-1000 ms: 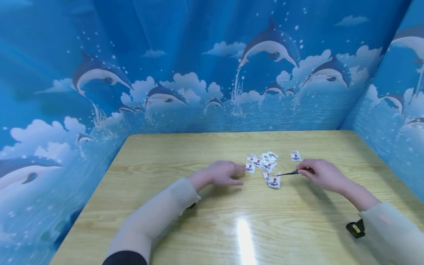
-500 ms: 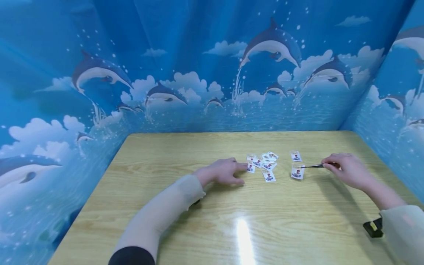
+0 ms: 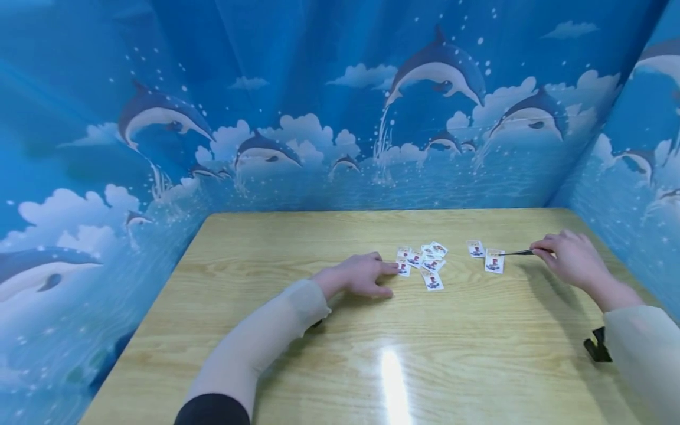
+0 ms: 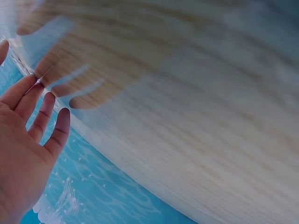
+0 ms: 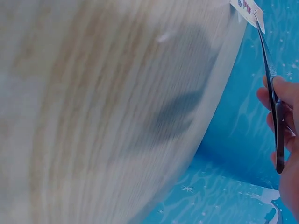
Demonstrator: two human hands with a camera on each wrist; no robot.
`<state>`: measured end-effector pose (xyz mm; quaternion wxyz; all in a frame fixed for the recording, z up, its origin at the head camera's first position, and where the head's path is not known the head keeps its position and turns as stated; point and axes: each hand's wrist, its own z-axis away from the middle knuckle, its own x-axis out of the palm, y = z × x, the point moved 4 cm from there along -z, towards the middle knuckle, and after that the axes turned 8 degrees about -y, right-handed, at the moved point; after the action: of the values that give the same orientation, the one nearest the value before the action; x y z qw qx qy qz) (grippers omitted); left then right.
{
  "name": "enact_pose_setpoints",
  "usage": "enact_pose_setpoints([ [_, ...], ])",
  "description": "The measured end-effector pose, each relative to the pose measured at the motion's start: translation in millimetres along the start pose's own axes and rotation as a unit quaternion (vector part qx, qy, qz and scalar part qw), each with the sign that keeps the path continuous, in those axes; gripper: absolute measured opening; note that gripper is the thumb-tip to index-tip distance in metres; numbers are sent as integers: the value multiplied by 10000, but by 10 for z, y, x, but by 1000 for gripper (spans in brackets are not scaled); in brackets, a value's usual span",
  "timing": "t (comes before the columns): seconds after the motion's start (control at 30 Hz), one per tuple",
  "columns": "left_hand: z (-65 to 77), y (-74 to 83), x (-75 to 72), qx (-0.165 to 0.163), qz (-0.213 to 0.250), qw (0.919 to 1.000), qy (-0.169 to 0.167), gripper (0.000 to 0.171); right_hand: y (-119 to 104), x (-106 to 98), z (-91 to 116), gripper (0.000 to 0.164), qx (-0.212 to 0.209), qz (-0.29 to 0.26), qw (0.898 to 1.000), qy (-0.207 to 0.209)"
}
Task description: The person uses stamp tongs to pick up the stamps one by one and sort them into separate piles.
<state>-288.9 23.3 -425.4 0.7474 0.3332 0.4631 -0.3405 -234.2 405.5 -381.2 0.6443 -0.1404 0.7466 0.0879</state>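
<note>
My right hand (image 3: 574, 260) pinches dark tweezers (image 3: 520, 252) between thumb and fingers. Their tips grip the upper edge of a small white card with a coloured picture (image 3: 494, 261), which also shows at the top of the right wrist view. Just left of it lies a similar card (image 3: 476, 248). My left hand (image 3: 363, 276) is stretched out, its index fingertip right at the lower left card (image 3: 404, 268) of a loose cluster. Several overlapping cards (image 3: 432, 264) make up that cluster, with one card (image 3: 432, 280) at its front. In the left wrist view the left fingers (image 4: 60, 130) are spread.
The wooden table (image 3: 297, 248) is glossy and reflects a light strip (image 3: 393, 383) near its front. Blue dolphin-print curtains (image 3: 319, 106) rise at its back and along both sides.
The right hand has carried a card with the tweezers from the front of the cluster rightward and back, beside the separate card. My left hand has shifted slightly right.
</note>
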Motion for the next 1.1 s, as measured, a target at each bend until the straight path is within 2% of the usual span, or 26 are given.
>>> enact_pose_setpoints([
  [0.3,-7,4,10,-18,-10,10000,-13,66,17,48,-133,18,-49,124,9992,-375],
  [0.63,25,24,-13,-110,37,9999,-95,66,16,79,-224,17,-63,45,9993,-358],
  [1.1,26,19,-12,-80,21,9999,-113,66,-13,82,-303,16,-266,309,9982,-451],
])
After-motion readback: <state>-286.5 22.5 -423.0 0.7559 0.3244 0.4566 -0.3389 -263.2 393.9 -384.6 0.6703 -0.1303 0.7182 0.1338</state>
